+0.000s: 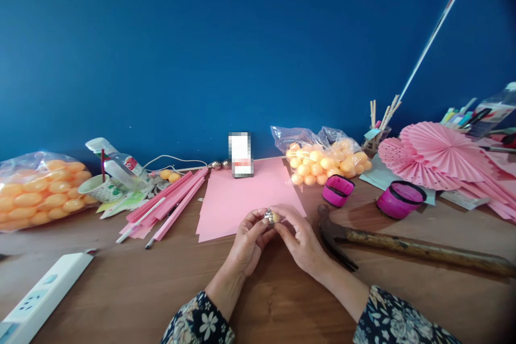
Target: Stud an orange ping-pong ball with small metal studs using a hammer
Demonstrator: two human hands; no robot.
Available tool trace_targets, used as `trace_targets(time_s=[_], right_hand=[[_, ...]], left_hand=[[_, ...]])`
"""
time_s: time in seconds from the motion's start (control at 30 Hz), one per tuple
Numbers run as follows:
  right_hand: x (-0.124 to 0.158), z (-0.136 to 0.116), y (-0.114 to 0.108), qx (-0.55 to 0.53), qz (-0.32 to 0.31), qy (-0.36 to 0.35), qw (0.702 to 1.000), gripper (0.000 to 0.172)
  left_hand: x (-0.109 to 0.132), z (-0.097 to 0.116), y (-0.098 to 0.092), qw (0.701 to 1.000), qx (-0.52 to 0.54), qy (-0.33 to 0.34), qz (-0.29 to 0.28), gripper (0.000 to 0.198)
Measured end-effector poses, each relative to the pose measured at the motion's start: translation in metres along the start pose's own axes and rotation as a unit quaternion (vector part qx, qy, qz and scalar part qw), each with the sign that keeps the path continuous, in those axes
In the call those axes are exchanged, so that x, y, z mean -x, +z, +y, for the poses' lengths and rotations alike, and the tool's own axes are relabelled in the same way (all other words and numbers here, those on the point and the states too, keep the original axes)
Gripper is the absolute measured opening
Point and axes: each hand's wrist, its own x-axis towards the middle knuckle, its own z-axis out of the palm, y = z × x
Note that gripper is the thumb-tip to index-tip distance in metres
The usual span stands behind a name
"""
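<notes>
I have a small silver-and-yellow piece (271, 217) up in front of me, over the near right part of the pink paper (236, 201), pinched from both sides by my fingertips. My left hand (250, 239) grips its shiny silver side, thumb laid across the front and the other fingers curled behind; my right hand (303, 241) closes on the yellowish side, thumb below and index finger above. So neither hand is nearer: the piece lies right at the tips of both, inward from each. It looks as if its silver and yellowish parts sit side by side, left to right, but it is too small and too covered for me to be sure of its long axis. My left palm is turned partly up and inward, while the back of my right hand faces more outward, its wrist off the near right corner of the pink paper. My forearms slant in over the tabletop (141, 295) from either side of the pink paper's near edge, floral sleeves (201, 322) at the bottom. To the right of the pink paper lies a hammer (387, 243), its head the end nearest the paper, touching neither hand.
</notes>
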Motion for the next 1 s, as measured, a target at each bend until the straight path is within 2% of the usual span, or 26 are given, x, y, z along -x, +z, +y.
trace_targets(time_s=[0.37,0.7,1.0], right_hand=[[0.0019,0.0033,0.0023,0.038,-0.005,-0.02,0.999,0.033],[0.002,0.0031,0.0017,0.023,0.01,-0.003,1.0,0.033],[0.0023,0.0029,-0.0013,0.117,-0.004,-0.045,0.992,0.034]], left_hand=[[-0.0005,-0.0005,-0.0006,1.0,0.005,0.004,-0.007,0.015],[-0.0014,-0.0053,-0.0015,1.0,-0.004,0.018,0.016,0.015],[-0.0016,-0.0065,-0.0025,1.0,0.01,0.01,0.019,0.018]])
